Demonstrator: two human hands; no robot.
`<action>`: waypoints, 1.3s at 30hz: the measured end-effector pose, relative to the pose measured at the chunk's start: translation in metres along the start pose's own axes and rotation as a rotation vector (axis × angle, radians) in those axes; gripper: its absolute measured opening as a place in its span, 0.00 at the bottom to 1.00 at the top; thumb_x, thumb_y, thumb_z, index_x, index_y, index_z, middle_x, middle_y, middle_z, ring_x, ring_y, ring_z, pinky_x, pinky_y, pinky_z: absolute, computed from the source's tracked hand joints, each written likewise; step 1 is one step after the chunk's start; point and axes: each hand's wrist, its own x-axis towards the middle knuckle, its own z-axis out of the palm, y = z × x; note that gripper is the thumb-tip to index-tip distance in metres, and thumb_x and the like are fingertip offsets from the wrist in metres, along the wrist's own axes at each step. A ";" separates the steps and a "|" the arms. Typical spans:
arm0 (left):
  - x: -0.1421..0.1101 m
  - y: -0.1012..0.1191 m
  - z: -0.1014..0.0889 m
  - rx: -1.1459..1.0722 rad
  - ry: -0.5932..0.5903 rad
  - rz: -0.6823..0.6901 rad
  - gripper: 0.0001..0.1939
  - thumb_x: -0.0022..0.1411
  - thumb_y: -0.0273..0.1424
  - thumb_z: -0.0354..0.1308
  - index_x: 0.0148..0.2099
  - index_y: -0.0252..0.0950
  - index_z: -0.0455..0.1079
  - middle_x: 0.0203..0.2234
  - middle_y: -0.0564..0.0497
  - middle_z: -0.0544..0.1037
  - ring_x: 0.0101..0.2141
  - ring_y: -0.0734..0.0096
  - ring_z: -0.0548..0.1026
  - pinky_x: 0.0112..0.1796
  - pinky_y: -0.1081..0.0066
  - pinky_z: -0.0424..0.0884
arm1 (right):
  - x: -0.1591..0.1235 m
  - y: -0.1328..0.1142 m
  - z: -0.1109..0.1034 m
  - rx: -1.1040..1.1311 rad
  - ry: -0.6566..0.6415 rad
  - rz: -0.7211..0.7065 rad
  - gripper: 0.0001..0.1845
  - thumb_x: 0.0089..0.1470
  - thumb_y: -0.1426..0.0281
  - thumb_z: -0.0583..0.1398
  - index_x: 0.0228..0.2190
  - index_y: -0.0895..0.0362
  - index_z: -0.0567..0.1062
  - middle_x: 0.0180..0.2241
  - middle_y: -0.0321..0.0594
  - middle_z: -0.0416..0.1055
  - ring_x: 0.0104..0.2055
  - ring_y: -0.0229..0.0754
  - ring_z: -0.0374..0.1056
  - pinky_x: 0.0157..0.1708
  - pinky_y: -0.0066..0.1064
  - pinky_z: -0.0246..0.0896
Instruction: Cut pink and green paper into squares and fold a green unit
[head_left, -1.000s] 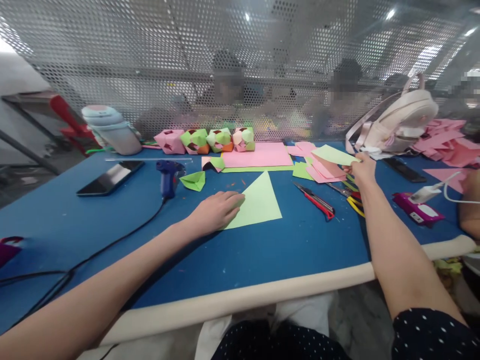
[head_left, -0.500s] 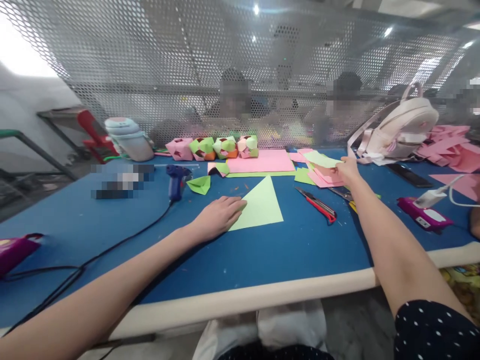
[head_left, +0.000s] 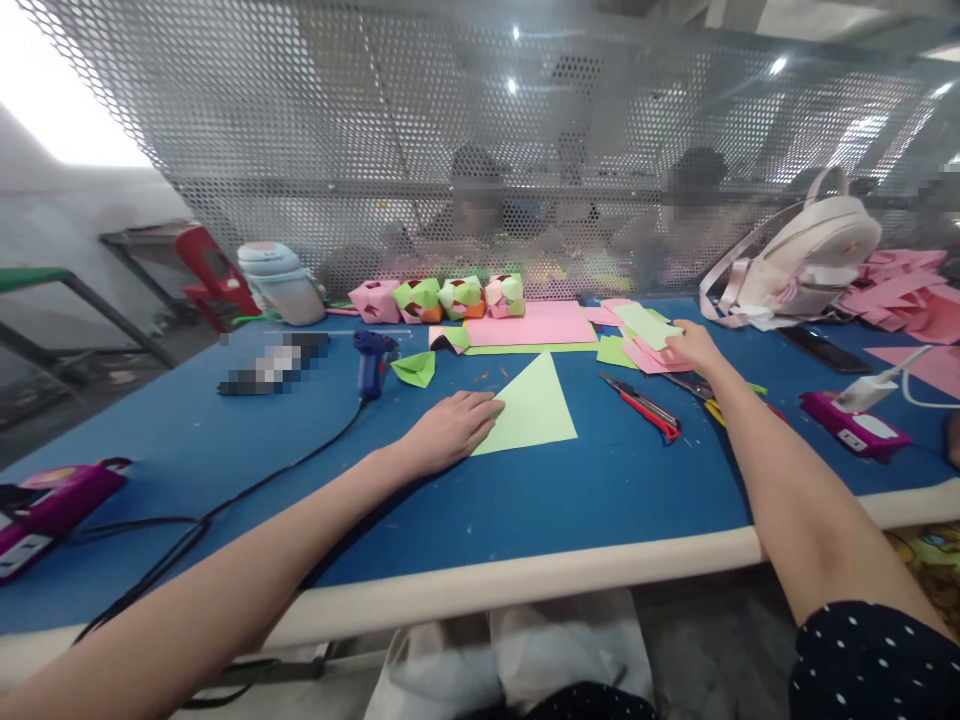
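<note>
My left hand (head_left: 457, 430) lies flat with its fingers stretched over the left edge of a pale green paper triangle (head_left: 534, 412) on the table. At the back right, my right hand (head_left: 694, 347) has its fingers closed on the near end of a pale green paper strip (head_left: 643, 325). That strip rests over pink paper pieces (head_left: 651, 357). Beside them is a small brighter green piece (head_left: 613, 350). A red utility knife (head_left: 643, 405) lies between my hands. Scissors (head_left: 712, 400) with yellow on the handle are partly hidden under my right forearm.
Several folded paper ornaments (head_left: 420, 299) line the back beside pink sheets (head_left: 531, 324). A blue glue gun (head_left: 370, 362) with a cord and a folded green piece (head_left: 415, 369) are at left. A backpack (head_left: 806, 255), phone (head_left: 823, 350) and purple power strip (head_left: 855, 424) are at right.
The view has shifted slightly, so the table things sit a little further right. The pale green strip in my right hand now lies flatter on the pile. My left hand stays on the triangle.
</note>
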 end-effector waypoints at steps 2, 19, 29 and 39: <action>0.000 0.000 -0.001 -0.006 0.003 0.014 0.22 0.74 0.34 0.39 0.60 0.33 0.68 0.56 0.38 0.73 0.55 0.53 0.71 0.55 0.54 0.68 | 0.000 0.000 0.000 -0.026 -0.001 0.018 0.21 0.63 0.62 0.60 0.54 0.57 0.70 0.53 0.46 0.70 0.50 0.47 0.70 0.48 0.46 0.70; -0.005 0.001 -0.002 -0.148 0.014 -0.069 0.23 0.73 0.36 0.41 0.60 0.32 0.68 0.58 0.38 0.72 0.59 0.55 0.68 0.60 0.55 0.64 | -0.031 -0.063 -0.011 0.011 0.101 -0.174 0.26 0.55 0.79 0.58 0.56 0.66 0.70 0.64 0.60 0.59 0.70 0.59 0.47 0.67 0.53 0.44; -0.007 0.021 -0.017 -0.292 -0.057 -0.180 0.43 0.61 0.54 0.58 0.69 0.35 0.56 0.68 0.37 0.58 0.65 0.46 0.61 0.62 0.50 0.60 | -0.142 -0.157 0.030 0.173 -0.396 -0.527 0.18 0.53 0.62 0.64 0.45 0.52 0.80 0.50 0.45 0.78 0.56 0.56 0.69 0.63 0.51 0.53; -0.011 0.026 -0.013 -0.356 0.015 -0.098 0.36 0.64 0.43 0.59 0.69 0.34 0.55 0.67 0.36 0.60 0.66 0.50 0.60 0.63 0.52 0.61 | -0.153 -0.167 0.034 0.626 -0.563 -0.324 0.22 0.61 0.56 0.57 0.52 0.53 0.73 0.57 0.45 0.72 0.58 0.47 0.69 0.60 0.46 0.61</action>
